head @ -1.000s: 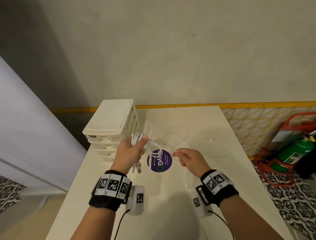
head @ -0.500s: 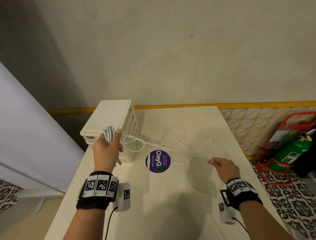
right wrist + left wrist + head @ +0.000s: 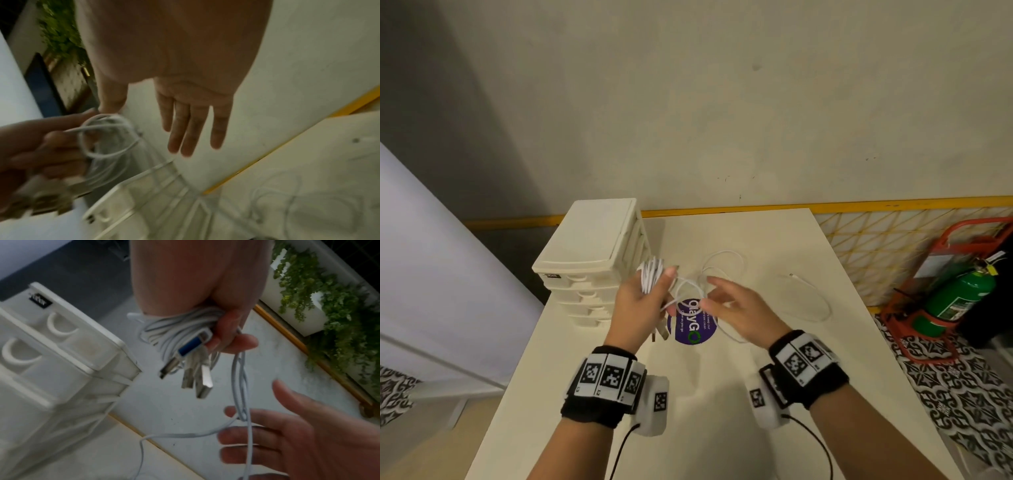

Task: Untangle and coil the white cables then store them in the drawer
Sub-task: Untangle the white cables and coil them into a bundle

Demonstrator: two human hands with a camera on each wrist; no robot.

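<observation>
My left hand (image 3: 654, 291) is raised above the table and grips a coiled bundle of white cables (image 3: 652, 279). In the left wrist view the coil (image 3: 185, 327) sits in my left hand (image 3: 232, 337), with several USB plugs (image 3: 197, 378) hanging below it. Loose strands run down from the coil past my right hand (image 3: 714, 291), whose fingers (image 3: 191, 129) are straight and spread, gripping nothing. More white cable (image 3: 722, 267) lies looped on the table behind the hands. The white drawer unit (image 3: 592, 253) stands at the far left with all its drawers closed.
Another thin white cable (image 3: 808, 298) curves across the table's (image 3: 756, 394) right side. A round purple sticker (image 3: 695, 325) lies under the hands. A green fire extinguisher (image 3: 955, 298) in a red stand sits on the floor to the right. The wall is behind.
My right hand let go of the stretched cable and swung back left, close to the left hand. My left hand moved right with the coil, away from the drawer unit's corner.
</observation>
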